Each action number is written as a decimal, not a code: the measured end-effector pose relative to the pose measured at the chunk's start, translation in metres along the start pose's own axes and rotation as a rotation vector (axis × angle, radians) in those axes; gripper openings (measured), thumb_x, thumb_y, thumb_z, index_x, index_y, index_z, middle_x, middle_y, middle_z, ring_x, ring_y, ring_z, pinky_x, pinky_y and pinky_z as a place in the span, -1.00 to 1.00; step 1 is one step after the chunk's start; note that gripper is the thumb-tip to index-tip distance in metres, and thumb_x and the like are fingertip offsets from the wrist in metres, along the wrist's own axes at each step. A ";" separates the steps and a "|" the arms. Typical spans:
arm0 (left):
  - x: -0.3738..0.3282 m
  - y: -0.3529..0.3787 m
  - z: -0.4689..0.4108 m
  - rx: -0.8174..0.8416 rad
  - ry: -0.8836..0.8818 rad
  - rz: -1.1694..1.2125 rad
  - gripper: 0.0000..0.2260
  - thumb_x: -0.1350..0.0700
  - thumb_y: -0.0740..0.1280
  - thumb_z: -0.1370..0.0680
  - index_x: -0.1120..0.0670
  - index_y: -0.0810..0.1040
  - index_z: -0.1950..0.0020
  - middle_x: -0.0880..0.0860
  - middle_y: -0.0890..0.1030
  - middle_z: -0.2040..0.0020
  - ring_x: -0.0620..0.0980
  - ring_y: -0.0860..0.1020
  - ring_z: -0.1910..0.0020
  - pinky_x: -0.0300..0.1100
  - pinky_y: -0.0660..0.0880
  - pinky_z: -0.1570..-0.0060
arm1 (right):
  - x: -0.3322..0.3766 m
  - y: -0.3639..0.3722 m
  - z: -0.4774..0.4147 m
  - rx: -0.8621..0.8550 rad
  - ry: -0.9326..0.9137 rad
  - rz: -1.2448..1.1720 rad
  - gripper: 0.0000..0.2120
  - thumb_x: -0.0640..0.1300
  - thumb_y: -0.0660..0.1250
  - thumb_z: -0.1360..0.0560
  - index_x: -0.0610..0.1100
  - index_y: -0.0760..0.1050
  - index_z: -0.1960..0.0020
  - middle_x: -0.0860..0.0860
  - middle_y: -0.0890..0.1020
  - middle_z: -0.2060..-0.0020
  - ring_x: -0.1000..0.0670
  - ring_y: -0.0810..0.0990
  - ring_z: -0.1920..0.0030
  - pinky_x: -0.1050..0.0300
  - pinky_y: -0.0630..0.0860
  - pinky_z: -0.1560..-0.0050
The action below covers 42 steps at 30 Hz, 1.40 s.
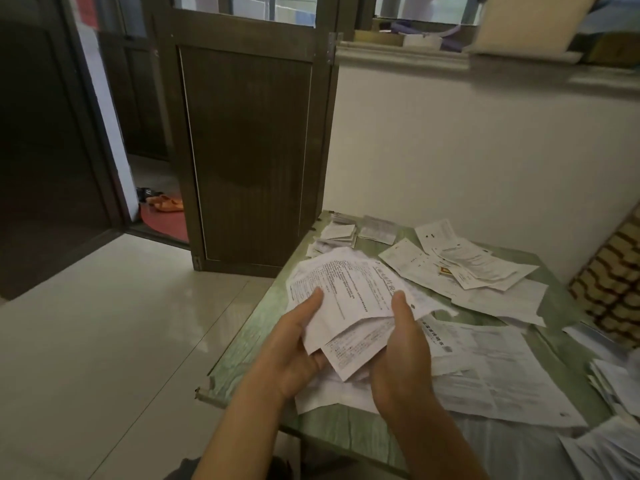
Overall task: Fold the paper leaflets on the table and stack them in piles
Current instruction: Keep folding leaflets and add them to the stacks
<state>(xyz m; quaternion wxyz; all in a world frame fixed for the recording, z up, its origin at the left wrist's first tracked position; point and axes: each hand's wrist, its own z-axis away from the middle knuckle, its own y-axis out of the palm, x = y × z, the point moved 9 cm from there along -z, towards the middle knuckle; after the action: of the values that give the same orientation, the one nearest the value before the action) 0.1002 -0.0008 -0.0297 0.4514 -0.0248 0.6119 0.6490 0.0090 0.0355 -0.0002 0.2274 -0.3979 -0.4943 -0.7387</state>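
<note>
Head view: the left grip (298, 344) and the right grip (403, 348) both hold the bundle of white printed paper leaflets (349, 292). Each thumb lies on the upper face and the fingers curl underneath. The bundle is several creased sheets, fanned and not aligned, and it appears to be lifted just above the near-left part of the green marbled surface (242, 344).

Handling, as judged: the sheets are thin, light and limp. They sag where unsupported, slide readily over one another and tear or crumple under a hard pinch. Take hold at opposite edges near the existing creases. Separate one sheet before folding.

Just beside the right grip lies a large unfolded white sheet (491, 372), flat on the surface. Further out, loose unfolded white leaflets (467, 268) overlap in a scatter. At the far corner stand small piles of folded white leaflets (337, 233), near one another. More white paper (616, 386) lies at the right edge.

Beyond the surface stands a dark brown panelled door (249, 150), open.
</note>
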 end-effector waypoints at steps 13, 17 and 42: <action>0.003 -0.026 -0.008 -0.250 0.013 -0.073 -0.84 0.11 0.21 -0.60 0.15 0.51 -0.07 0.19 0.67 0.07 0.16 0.63 0.07 0.09 0.61 0.29 | 0.018 -0.026 -0.014 -0.049 -0.178 0.314 -0.80 0.04 0.12 -0.59 0.03 0.48 0.09 0.11 0.68 0.30 0.09 0.68 0.30 0.20 0.61 0.36; 0.005 -0.034 -0.007 -0.366 0.030 -0.250 -0.82 0.09 0.16 -0.63 0.14 0.50 0.04 0.13 0.67 0.19 0.09 0.62 0.17 -0.01 0.62 0.35 | 0.023 -0.028 -0.016 -0.078 -0.199 0.328 -0.68 0.13 0.01 -0.59 0.07 0.51 0.05 0.13 0.65 0.22 0.13 0.66 0.28 0.27 0.59 0.36; -0.017 0.004 0.002 -0.255 0.359 -0.484 -0.18 -0.35 0.21 -0.32 0.06 0.22 -0.48 0.10 0.32 -0.45 0.06 0.35 -0.38 -0.06 0.36 -0.28 | 0.075 0.005 0.001 -0.045 -0.221 -0.006 -0.55 0.17 0.05 -0.59 -0.03 0.40 -0.35 -0.01 0.58 -0.22 -0.05 0.54 -0.22 0.03 0.53 -0.12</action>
<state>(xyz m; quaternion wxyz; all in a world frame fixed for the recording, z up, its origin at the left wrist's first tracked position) 0.1090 -0.0079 -0.0163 0.4709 -0.3400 0.5718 0.5794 -0.0300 0.0390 0.0636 0.1603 -0.4803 -0.5007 -0.7021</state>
